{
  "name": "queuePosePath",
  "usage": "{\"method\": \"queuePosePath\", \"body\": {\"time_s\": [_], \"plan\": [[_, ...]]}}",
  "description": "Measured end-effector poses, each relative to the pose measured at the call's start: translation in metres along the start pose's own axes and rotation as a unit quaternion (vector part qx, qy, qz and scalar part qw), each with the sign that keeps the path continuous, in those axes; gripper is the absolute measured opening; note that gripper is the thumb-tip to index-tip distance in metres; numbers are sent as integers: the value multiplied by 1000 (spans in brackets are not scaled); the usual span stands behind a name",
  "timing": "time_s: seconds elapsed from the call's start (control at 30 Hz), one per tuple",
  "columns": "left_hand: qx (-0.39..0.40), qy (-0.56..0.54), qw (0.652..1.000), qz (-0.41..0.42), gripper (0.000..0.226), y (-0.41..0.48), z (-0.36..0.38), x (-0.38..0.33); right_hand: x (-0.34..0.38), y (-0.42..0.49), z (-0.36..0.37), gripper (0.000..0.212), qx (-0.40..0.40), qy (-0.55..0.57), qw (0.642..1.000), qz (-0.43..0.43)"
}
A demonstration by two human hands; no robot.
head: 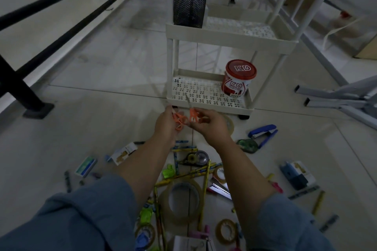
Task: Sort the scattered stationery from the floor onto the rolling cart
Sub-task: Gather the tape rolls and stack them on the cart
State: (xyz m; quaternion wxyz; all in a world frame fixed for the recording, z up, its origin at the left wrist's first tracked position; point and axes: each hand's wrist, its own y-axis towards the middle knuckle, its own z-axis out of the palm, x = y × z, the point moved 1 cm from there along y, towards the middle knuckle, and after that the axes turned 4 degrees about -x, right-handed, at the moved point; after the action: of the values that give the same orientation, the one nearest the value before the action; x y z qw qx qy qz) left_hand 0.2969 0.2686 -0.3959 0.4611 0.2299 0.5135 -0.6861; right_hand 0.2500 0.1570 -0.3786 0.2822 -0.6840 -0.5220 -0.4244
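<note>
Early going, I judge: the left hand grips one pair of orange scissors and the right hand pinches another pair, both just off the front edge of the rolling cart's bottom shelf; tape rolls, pencils and a stapler remain on the floor.

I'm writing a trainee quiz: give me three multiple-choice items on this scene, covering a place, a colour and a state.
1. Where does the red-lidded round plastic tub stand? A. on the floor B. on the cream rolling cart's bottom shelf C. in a hand
2. What colour are the handles of the metal-bladed scissors in the right hand? A. blue B. green C. orange
3. What is the right hand doing? A. gripping the scissors B. lying flat on the floor C. hanging empty
Key: 1 B, it sits on the lowest perforated shelf; 2 C, the loops show orange; 3 A, fingers curl round the handles.
</note>
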Motion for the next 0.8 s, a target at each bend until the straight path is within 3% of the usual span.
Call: {"method": "queuePosePath", "body": {"time_s": [0.13, 0.27, 0.33, 0.4, 0.47, 0.7, 0.8], "plan": [[53, 9, 998, -22, 37, -3, 8, 8, 3, 4, 10, 46, 8, -51, 997, -50], [17, 45, 999, 1, 36, 4, 5, 14, -10, 4, 15, 51, 27, -9, 1000, -1], [17, 51, 999, 10, 30, 8, 6, 15, -16, 3, 15, 47, 34, 98, 992, 69], [25, 73, 997, 28, 27, 12, 9, 15, -21, 4, 14, 40, 21, 261, 950, 168], [28, 96, 994, 37, 25, 16, 13, 14, -23, 10, 10, 34, 3, 341, 915, 215], [49, 17, 999, 9, 31, -42, 55, -43, 56, 15, -43, 17, 10, 415, 861, 293], [44, 49, 998, 8, 29, -88, 86, -80, 103, 8, -88, 16, -12, 429, 844, 322]]}}
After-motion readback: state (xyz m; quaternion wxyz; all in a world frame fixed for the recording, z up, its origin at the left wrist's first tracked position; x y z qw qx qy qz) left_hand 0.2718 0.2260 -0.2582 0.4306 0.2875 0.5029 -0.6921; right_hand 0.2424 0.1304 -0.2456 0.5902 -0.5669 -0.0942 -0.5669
